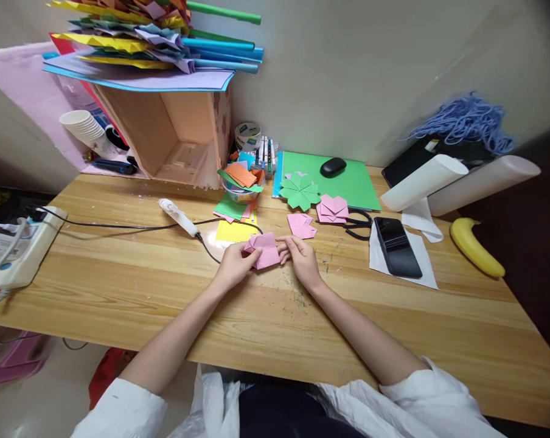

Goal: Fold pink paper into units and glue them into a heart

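A folded pink paper [266, 250] is pinched at its left side by my left hand [236, 265], thumb on top. Its right edge meets the fingertips of my right hand [301, 258]; whether they grip the edge is hard to tell. Just beyond lies a folded pink piece [301, 225], with more pink heart-shaped pieces [332, 209] to its right. A green paper flower [299, 191] rests partly on a green sheet [355, 182]. Yellow paper [236, 231] lies behind my left hand.
Black scissors [359, 225], a phone [397, 246] and a banana [476, 248] lie to the right. On the left are a white corded glue gun [179, 218] and a power strip [28, 249]. A bowl of paper scraps [243, 193] stands behind.
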A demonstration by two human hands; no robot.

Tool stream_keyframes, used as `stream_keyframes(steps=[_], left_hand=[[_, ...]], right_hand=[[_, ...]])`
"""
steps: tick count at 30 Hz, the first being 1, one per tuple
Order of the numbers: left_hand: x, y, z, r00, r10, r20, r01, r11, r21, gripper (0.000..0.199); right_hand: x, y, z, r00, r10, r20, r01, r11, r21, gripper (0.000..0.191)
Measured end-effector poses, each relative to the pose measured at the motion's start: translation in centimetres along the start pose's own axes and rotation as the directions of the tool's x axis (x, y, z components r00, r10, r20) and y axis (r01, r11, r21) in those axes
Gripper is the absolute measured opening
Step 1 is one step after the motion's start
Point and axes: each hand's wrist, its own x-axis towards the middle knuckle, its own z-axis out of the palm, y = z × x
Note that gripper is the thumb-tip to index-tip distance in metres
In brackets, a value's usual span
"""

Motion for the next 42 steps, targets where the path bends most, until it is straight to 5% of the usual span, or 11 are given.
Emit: stream_keyframes(steps=[4,7,12,17,29,34,39,42], left_hand=[[0.1,0.1,-0.4,1.000,-0.013,-0.028,0.013,1.000,-0.023,0.029],[0.0,0.4,-0.3,0.999,-0.017,-0.033,0.016,0.999,-0.047,0.030],[-0.2,0.6,0.0,0.997,0.023,0.068,-0.017,0.996,-0.087,0.028],[-0.3,0.4,0.0,0.998,0.046,0.036,-0.049,0.996,0.078,0.023],[-0.4,0.5,-0.1,0.993,0.119,0.022,-0.121,0.975,0.186,0.018],[-0.1,0.2,0.0,0.990,0.142,-0.008,-0.141,0.988,0.057,0.022],[0.6,0.4,-0.2,0.995,-0.045,-0.094,0.024,0.976,-0.218,0.037],[0.5,1.1,-0.5,0.956,-0.249,0.153,0.288,0.890,-0.355,0.055]], right_hand=[[-0.2,-0.3,-0.2,0.976,-0.210,-0.058,0.197,0.964,-0.180,0.034],[-0.5,-1.0,-0.2,0.936,-0.351,0.012,0.336,0.884,-0.325,0.039],[-0.8,-1.1,0.1,0.964,-0.261,0.053,0.265,0.916,-0.303,0.028],[-0.7,-0.7,0.2,0.985,-0.172,0.023,0.172,0.947,-0.270,0.019],[-0.6,-0.9,0.1,0.981,-0.122,0.150,0.165,0.932,-0.322,0.025],[-0.5,-0.5,0.0,0.979,-0.194,0.065,0.205,0.931,-0.302,0.026],[-0.6,-0.5,-0.4,0.892,-0.375,-0.252,0.290,0.903,-0.318,0.021],[-0.9,-0.8,-0.7,0.824,-0.547,-0.148,0.449,0.790,-0.419,0.024]])
